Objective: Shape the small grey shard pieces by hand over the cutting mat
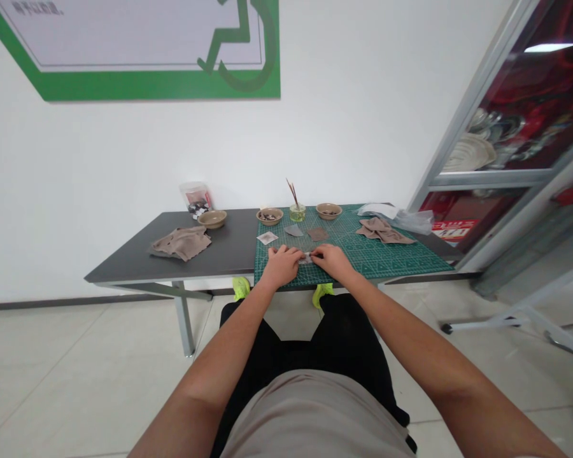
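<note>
Both of my hands are at the front edge of the green cutting mat [372,257], on either side of a small pale, whitish piece [307,257]. My left hand [282,264] has its fingers bent and pressed onto the left end of the piece. At the right end, my right hand [333,261] pinches it between thumb and fingertips. The piece is too small to name. Just beyond the hands lie a white patterned square [267,238], a grey flat piece [294,230] and a brown square [318,234].
Behind these stand a bowl of dark bits [270,217], a glass jar [297,213] with thin sticks, and another bowl [329,210]. Brown cloths lie left [181,243] and right [383,230]. Further out are a tan bowl [212,219], plastic tub [195,198] and clear bag [413,220].
</note>
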The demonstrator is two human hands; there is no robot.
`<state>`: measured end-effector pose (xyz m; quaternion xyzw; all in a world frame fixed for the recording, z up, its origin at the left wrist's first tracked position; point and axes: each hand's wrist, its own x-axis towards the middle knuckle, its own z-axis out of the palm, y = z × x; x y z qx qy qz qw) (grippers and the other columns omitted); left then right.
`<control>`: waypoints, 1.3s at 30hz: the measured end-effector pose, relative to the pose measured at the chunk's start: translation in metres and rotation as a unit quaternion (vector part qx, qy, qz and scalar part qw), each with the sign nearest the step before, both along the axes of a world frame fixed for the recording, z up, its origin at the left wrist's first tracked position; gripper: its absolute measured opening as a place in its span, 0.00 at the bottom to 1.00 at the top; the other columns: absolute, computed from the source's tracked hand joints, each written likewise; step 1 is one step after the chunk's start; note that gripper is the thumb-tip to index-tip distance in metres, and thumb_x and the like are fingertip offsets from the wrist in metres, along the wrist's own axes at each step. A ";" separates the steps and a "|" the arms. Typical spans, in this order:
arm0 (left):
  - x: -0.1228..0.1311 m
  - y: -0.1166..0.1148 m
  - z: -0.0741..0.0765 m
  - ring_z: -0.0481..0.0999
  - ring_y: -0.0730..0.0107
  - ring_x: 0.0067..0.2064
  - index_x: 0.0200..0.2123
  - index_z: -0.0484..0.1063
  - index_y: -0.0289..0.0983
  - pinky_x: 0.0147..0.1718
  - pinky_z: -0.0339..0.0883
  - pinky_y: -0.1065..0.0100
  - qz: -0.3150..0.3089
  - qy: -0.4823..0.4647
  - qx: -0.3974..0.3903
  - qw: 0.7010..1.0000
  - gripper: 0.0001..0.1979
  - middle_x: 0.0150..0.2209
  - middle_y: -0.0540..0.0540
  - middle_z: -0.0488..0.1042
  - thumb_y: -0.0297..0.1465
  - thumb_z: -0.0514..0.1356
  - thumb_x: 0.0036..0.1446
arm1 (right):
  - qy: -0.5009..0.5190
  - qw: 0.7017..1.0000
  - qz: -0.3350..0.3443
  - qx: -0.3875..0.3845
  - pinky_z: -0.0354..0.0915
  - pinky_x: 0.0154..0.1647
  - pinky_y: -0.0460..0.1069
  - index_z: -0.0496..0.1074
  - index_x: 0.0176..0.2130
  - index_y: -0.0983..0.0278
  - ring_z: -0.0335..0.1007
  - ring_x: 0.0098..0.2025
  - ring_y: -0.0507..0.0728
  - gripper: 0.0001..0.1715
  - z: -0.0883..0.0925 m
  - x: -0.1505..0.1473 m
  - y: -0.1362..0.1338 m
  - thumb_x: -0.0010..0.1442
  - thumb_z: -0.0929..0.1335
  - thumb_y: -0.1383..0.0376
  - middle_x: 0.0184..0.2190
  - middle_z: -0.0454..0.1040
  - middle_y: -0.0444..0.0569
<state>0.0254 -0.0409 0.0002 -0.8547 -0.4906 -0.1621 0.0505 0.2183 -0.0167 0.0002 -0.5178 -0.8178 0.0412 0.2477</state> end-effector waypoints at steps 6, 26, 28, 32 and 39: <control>-0.001 0.000 0.000 0.65 0.57 0.51 0.48 0.70 0.45 0.51 0.56 0.47 -0.001 0.000 -0.001 1.000 0.15 0.50 0.45 0.73 0.28 0.48 0.63 | 0.021 1.000 0.016 -0.007 0.64 0.49 0.50 0.80 0.35 0.64 0.75 0.43 0.58 0.06 0.001 0.006 0.003 0.58 0.70 0.69 0.38 0.81 0.50; 0.000 -0.001 0.001 0.66 0.57 0.50 0.46 0.70 0.43 0.49 0.57 0.48 0.002 0.002 0.001 1.000 0.14 0.49 0.45 0.74 0.28 0.48 0.63 | 0.051 0.998 0.043 -0.021 0.66 0.48 0.49 0.80 0.34 0.62 0.76 0.43 0.57 0.05 0.000 0.004 0.006 0.56 0.71 0.68 0.38 0.81 0.49; 0.000 -0.001 0.002 0.66 0.57 0.50 0.46 0.70 0.43 0.50 0.57 0.49 0.002 0.000 0.001 1.000 0.14 0.49 0.44 0.74 0.28 0.48 0.63 | 0.054 0.997 0.055 -0.027 0.66 0.47 0.49 0.80 0.34 0.62 0.76 0.42 0.56 0.05 0.000 0.009 0.005 0.56 0.71 0.69 0.38 0.81 0.48; 0.001 -0.001 0.002 0.65 0.57 0.51 0.47 0.70 0.44 0.50 0.56 0.48 0.005 -0.003 -0.007 1.000 0.14 0.50 0.44 0.73 0.29 0.48 0.64 | 0.059 0.997 0.027 -0.045 0.67 0.45 0.48 0.80 0.35 0.63 0.77 0.41 0.56 0.06 0.000 0.012 0.012 0.54 0.71 0.69 0.39 0.81 0.48; 0.000 -0.001 0.001 0.65 0.57 0.51 0.47 0.70 0.43 0.50 0.57 0.49 0.004 -0.001 -0.004 1.000 0.14 0.50 0.44 0.73 0.29 0.48 0.63 | 0.036 0.998 0.044 -0.020 0.66 0.48 0.49 0.80 0.35 0.62 0.76 0.43 0.57 0.06 -0.001 0.005 0.009 0.56 0.71 0.69 0.38 0.81 0.49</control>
